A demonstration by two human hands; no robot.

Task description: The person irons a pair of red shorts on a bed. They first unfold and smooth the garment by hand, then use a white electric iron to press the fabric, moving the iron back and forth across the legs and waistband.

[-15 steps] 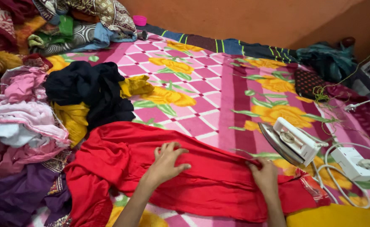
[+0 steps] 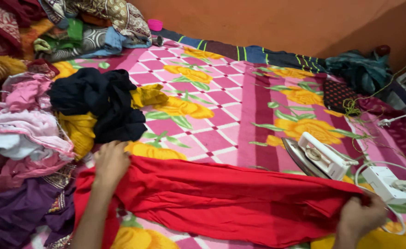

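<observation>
A long red cloth garment (image 2: 221, 198) lies stretched across a bed's pink floral blanket (image 2: 221, 110), its lower edge cut off by the frame. The left hand (image 2: 110, 163) grips one end, fingers buried in the folds; the right hand (image 2: 360, 217) clutches the other end, partly out of frame. Both arms are spread wide. A white electric iron (image 2: 317, 157) stands tilted just behind, beside a white plug adapter (image 2: 388, 183). A heap of black and yellow clothes (image 2: 99, 108) lies near the left hand.
</observation>
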